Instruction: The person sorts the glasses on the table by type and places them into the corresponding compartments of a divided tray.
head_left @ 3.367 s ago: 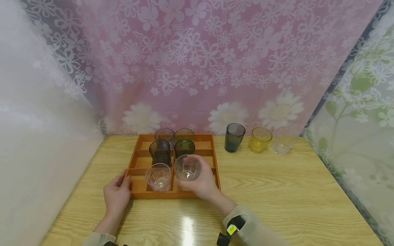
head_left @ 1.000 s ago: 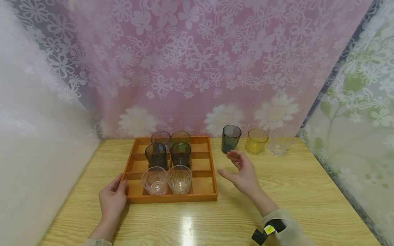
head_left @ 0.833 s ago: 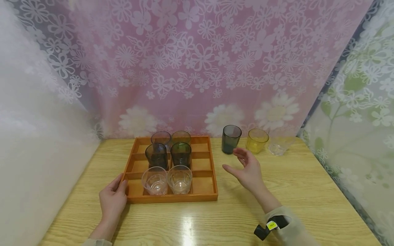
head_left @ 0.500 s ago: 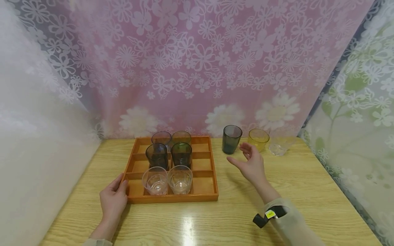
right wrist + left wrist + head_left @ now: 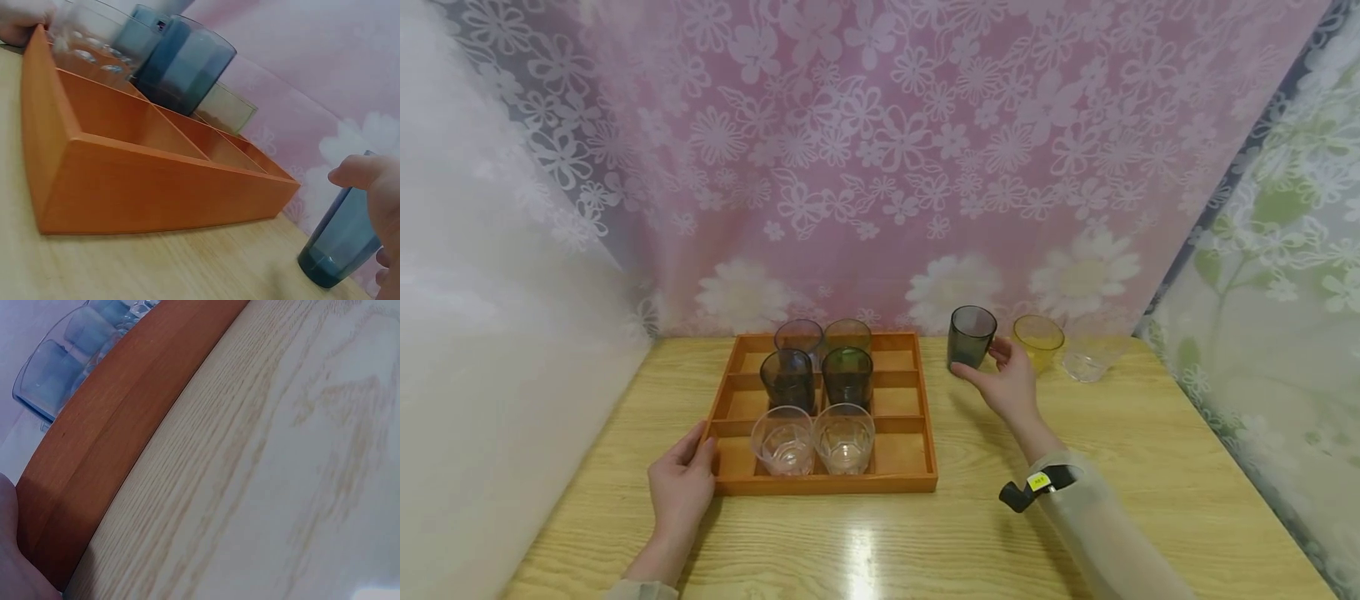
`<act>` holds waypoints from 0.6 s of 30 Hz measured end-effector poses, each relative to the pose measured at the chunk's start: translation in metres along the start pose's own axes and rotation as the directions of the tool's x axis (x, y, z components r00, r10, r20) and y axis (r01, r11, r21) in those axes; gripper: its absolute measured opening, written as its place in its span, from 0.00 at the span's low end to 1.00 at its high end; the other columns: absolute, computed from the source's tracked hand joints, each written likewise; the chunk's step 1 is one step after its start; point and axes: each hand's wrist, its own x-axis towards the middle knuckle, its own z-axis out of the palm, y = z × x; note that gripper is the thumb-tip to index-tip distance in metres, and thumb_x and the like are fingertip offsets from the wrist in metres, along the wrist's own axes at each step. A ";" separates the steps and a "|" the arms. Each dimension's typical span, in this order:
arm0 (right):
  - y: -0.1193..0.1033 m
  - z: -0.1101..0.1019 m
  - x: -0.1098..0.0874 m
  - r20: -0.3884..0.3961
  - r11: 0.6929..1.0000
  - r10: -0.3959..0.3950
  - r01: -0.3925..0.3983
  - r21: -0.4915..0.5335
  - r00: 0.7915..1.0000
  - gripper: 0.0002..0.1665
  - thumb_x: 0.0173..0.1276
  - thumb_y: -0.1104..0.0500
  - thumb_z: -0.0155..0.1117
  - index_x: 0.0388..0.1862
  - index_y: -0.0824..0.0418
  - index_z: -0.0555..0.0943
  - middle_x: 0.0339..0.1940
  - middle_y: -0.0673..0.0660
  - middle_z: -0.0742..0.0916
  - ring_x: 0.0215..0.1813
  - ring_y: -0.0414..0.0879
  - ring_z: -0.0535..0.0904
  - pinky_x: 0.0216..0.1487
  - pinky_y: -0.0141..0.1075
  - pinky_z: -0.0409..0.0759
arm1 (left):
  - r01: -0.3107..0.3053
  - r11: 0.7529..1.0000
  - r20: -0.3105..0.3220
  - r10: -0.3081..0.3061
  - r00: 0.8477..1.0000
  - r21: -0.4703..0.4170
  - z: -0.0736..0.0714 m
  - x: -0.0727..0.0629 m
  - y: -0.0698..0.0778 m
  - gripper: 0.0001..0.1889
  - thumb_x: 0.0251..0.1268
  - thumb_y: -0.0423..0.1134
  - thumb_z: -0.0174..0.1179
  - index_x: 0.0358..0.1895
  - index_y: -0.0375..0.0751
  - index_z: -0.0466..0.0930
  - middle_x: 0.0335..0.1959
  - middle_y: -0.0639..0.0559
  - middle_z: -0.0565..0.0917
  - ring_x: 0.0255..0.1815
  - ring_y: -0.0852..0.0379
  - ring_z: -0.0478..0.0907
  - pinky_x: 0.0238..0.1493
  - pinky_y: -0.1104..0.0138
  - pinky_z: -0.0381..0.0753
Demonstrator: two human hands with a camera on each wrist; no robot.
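My right hand (image 5: 1011, 392) is around a grey drinking glass (image 5: 972, 329) standing behind the tray's right side, thumb in front and fingers on its right. In the right wrist view the thumb crosses the upper part of this glass (image 5: 340, 240). My left hand (image 5: 681, 483) grips the front left corner of an orange-brown wooden compartment tray (image 5: 820, 485), thumb at its rim. Two clear glasses (image 5: 845, 442) stand in the tray's front row. Behind them are a dark grey glass (image 5: 787, 379) and a dark green one (image 5: 847, 379), then a purplish glass (image 5: 797, 333) and an amber-tinted glass (image 5: 848, 332).
Right of the grey glass, a yellow glass (image 5: 1041, 335) and a clear glass (image 5: 1084, 367) stand along the back of the wood-grain table (image 5: 1120, 467). A pink floral curtain (image 5: 850, 167) hangs behind, with pale sheets at both sides.
Earlier my right hand let go of a clear glass in the tray's front row. It moved right and back, then left onto the grey glass. My left hand stays on the tray.
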 end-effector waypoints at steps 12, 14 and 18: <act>0.008 0.015 0.025 -0.040 1.000 0.000 0.000 0.015 0.999 0.55 0.56 0.45 0.87 0.75 0.65 0.70 0.67 0.66 0.79 0.68 0.62 0.76 0.69 0.57 0.74 | 0.016 1.000 -0.031 -0.016 0.999 -0.004 -0.003 -0.013 0.003 0.19 0.77 0.28 0.62 0.67 0.30 0.82 0.63 0.37 0.83 0.66 0.43 0.77 0.48 0.85 0.74; 0.010 0.017 0.028 -0.059 1.000 0.007 -0.006 0.015 0.998 0.55 0.55 0.44 0.88 0.74 0.63 0.71 0.66 0.66 0.79 0.66 0.62 0.76 0.67 0.57 0.76 | 0.024 1.000 -0.032 -0.024 0.999 -0.006 -0.003 -0.015 0.002 0.19 0.77 0.28 0.62 0.67 0.30 0.82 0.63 0.36 0.83 0.66 0.43 0.77 0.48 0.85 0.74; 0.014 0.021 0.033 -0.081 0.999 0.022 -0.019 0.042 0.996 0.56 0.53 0.43 0.89 0.73 0.64 0.70 0.65 0.65 0.79 0.64 0.60 0.77 0.64 0.55 0.78 | 0.028 0.999 -0.036 -0.029 0.999 -0.027 -0.003 -0.020 0.004 0.18 0.77 0.28 0.62 0.66 0.29 0.82 0.62 0.36 0.83 0.65 0.44 0.78 0.47 0.84 0.75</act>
